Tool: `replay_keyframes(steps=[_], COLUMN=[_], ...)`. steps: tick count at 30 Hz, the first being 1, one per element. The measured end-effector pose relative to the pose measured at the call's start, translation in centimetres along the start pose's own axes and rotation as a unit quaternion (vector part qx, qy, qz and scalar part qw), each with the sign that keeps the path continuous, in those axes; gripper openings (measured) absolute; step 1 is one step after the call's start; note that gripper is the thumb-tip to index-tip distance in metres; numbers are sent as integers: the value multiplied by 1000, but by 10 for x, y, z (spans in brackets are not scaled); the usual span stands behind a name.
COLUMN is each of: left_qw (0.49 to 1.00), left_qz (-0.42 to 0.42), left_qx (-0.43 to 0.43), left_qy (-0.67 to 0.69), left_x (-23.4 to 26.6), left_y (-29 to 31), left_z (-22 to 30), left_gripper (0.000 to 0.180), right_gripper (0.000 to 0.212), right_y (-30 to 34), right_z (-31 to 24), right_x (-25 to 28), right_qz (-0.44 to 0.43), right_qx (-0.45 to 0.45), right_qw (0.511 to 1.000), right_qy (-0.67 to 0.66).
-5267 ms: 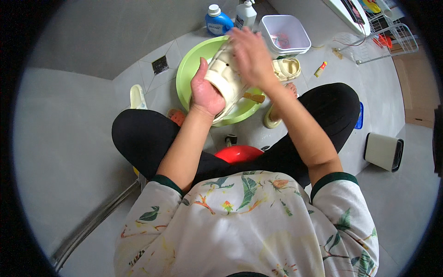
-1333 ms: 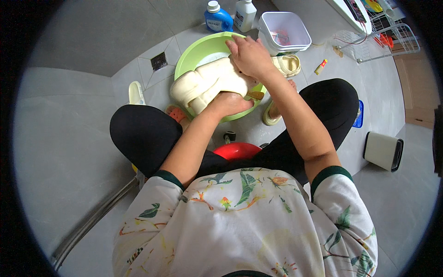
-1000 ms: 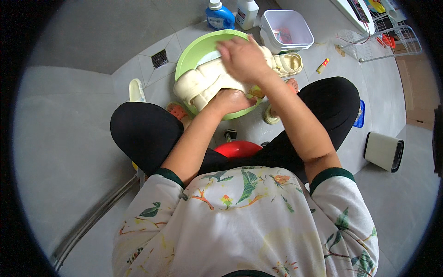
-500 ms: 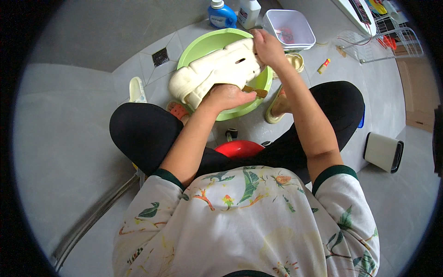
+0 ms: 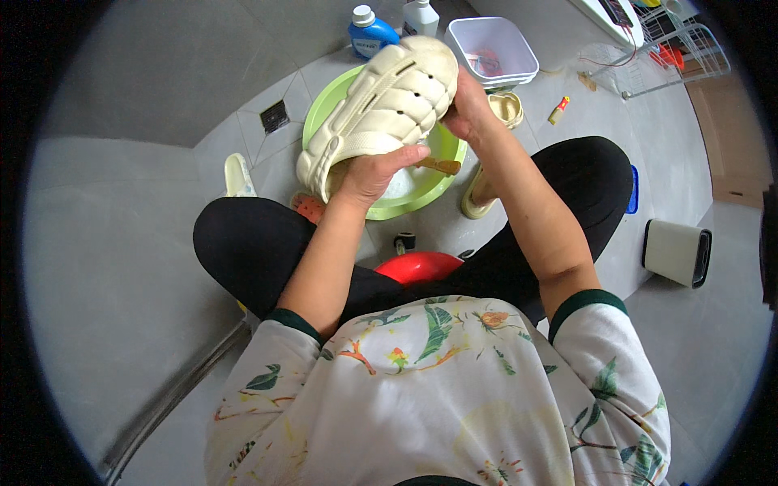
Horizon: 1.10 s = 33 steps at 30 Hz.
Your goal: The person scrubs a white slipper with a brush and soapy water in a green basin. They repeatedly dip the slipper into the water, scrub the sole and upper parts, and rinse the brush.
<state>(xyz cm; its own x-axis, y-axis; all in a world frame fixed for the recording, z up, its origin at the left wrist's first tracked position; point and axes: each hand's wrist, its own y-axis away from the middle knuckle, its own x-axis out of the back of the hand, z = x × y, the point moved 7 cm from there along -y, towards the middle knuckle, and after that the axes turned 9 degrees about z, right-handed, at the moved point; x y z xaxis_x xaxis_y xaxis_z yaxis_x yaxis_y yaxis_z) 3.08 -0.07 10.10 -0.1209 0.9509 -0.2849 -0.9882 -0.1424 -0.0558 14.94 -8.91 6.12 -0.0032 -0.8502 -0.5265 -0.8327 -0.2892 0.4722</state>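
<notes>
A cream clog (image 5: 393,101) with puffy ridges and small holes is held tilted over a light green basin (image 5: 328,95), its upper facing me. My left hand (image 5: 369,174) grips it at the heel strap, thumb stretched along its side and fingers mostly hidden inside the heel opening. Around the toe end, my right hand (image 5: 468,109) is closed, with its fingers partly behind the clog. Whitish, sudsy water (image 5: 403,185) shows in the basin. A brown wooden handle (image 5: 440,165) lies across the basin beside my left thumb; its other end is hidden.
Behind the basin stand a blue bottle (image 5: 373,34), a white bottle (image 5: 420,18) and a white tub (image 5: 492,49). Another cream clog (image 5: 506,107) sits to the right. A floor drain (image 5: 275,117) is at left, a red seat (image 5: 419,266) between my legs, a wire rack (image 5: 689,57) far right.
The clog has been raised and turned, its toe swinging up and away. My right hand has moved down along the toe end, and my left hand has shifted slightly left.
</notes>
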Motion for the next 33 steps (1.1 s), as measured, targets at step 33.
replay_keyframes(steps=[33], left_qw=[969], left_qz=[24], left_qx=[135], left_qy=[208], left_x=[8], left_y=[7], left_z=[-17], left_gripper=[58], right_gripper=[35], right_y=[72], right_z=[-50], right_x=[-59], right_qz=[16], right_qx=[634], right_qw=[529], right_qy=[563])
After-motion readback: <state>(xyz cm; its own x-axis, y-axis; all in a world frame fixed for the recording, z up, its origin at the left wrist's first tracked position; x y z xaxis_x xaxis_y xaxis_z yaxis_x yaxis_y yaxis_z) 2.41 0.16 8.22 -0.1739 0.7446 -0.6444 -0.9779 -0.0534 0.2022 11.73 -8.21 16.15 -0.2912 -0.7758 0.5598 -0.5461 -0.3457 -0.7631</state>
